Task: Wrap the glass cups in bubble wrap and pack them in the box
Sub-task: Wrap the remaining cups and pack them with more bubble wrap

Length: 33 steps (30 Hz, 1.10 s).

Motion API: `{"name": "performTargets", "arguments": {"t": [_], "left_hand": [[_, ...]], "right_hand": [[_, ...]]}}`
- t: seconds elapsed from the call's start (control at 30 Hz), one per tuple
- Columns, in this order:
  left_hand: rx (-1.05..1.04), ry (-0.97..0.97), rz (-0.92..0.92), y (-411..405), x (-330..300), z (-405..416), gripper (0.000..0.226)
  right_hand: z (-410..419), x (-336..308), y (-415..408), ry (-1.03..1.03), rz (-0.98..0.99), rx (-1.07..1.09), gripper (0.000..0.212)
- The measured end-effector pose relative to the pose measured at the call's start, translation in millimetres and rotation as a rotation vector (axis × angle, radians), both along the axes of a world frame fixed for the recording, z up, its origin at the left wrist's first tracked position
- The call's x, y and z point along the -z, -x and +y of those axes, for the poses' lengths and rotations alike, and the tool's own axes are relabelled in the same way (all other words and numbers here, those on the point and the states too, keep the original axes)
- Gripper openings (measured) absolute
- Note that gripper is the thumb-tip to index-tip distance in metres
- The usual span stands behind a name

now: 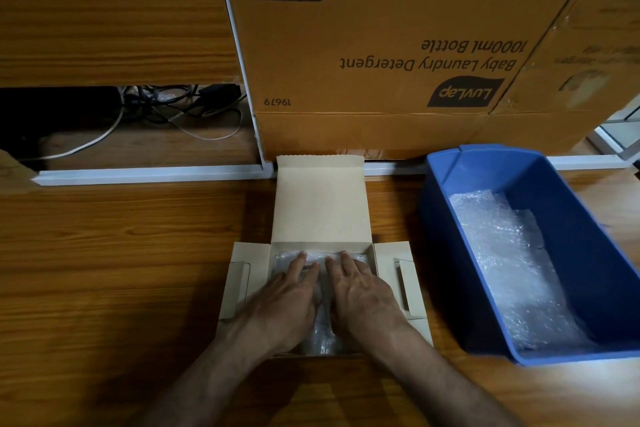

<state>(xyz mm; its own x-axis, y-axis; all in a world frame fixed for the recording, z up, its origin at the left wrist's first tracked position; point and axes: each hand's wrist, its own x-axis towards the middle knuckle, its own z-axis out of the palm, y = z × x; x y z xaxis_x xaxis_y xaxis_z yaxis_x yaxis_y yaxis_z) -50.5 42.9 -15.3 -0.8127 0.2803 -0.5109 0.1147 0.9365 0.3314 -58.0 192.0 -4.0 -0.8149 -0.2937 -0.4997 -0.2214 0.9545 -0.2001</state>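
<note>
Bubble-wrapped cups (320, 336): lying inside the small open box at the middle of the bench, mostly hidden under both hands; how many bundles are in there cannot be told.
Bench (104, 270): wooden, carrying the small box, the blue bin and, at the back, a large printed carton (381, 45).
Blue bin (588, 288): sitting just right of the box, holding spare sheets of bubble wrap (512, 260).
Box (320, 211): sitting with its lid flap standing open at the far side and its side flaps (239, 281) spreading flat left and right.
Left hand (287, 298): lying flat, fingers straight, pressing down on the wrapped bundle; gripping nothing.
Right hand (360, 295): doing the same beside it, fingers extended and nearly touching the left hand's.
Step in hand: seating the wrapped glass down into the box, as I judge it.
Doing it well: pressing evenly and gently with flat palms, easing the bundle until it is sitting below the rim, never forcing glass against cardboard; keeping the wrap from unrolling before closing the flaps.
Long axis: what is showing suggests the bundle is running from the near wall toward the lid, lying on its side; which end is the mouth cannot be told through the wrap.
</note>
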Motion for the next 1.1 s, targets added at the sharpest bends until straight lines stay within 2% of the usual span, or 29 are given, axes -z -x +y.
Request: {"name": "performTargets", "arguments": {"t": [0.23,0.33,0.37,0.47,0.53,0.7,0.93,1.1], "left_hand": [[-0.015,0.049,0.375,-10,-12,-1,0.061],[0.008,0.016,0.505,-9,-32,12,0.061],[0.018,0.011,0.541,-6,-36,17,0.061],[0.07,-0.021,0.679,4,-48,37,0.061],[0.101,-0.045,0.749,13,-52,52,0.06],[0.175,-0.11,0.792,30,-59,101,0.061],[0.266,-0.12,0.844,45,-59,162,0.061],[0.297,-0.091,0.837,54,-52,193,0.063]], "right_hand": [[17,-28,-17,0.053,0.205,0.017,0.096],[32,-34,-24,0.056,0.418,0.104,0.099],[41,-31,-25,0.079,0.514,0.131,0.091],[62,-34,-26,0.109,0.641,0.194,0.069],[79,-38,-24,0.116,0.692,0.232,0.067],[133,-45,-24,0.101,0.751,0.333,0.063],[216,-42,-21,0.052,0.555,0.353,0.068],[259,-33,-5,-0.146,0.269,0.124,0.092]]}}
